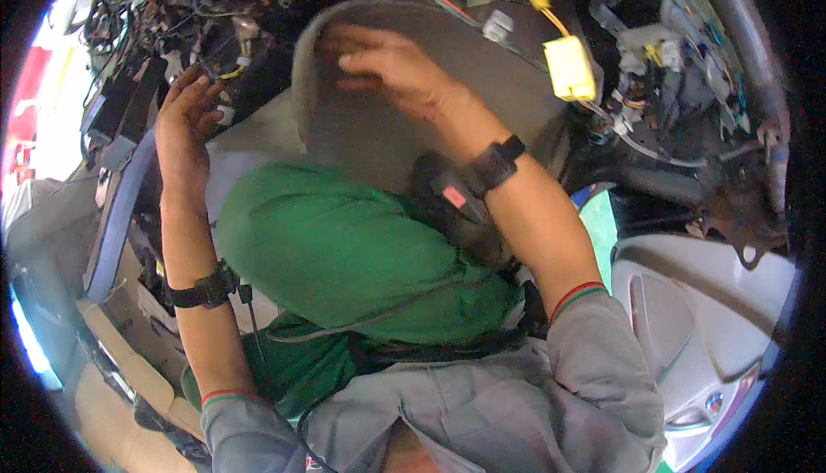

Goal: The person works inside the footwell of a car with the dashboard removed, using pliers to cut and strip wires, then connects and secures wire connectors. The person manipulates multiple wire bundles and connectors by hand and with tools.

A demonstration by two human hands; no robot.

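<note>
My left hand [182,120] is raised beside a tangle of wires, its fingers loosely bent and apart. Nothing shows in its grasp. Close to its fingertips are a thin yellow wire [231,73] and a small white connector [225,115]. My right hand [396,70] is over the grey-brown floor carpet [508,103], near that carpet's raised left edge. Its fingers point left, spread and slightly blurred, with nothing visible in them; whether they touch the carpet I cannot tell. Both wrists wear black bands, the right one carrying a dark square unit [495,166].
A yellow connector [569,68] hangs from a yellow-sleeved cable at the upper right, near a white connector [497,25]. Exposed wiring [138,25] fills the upper left. A metal bracket [747,228] and grey door panel [697,327] flank my right arm. My green-trousered leg [335,249] lies across the middle.
</note>
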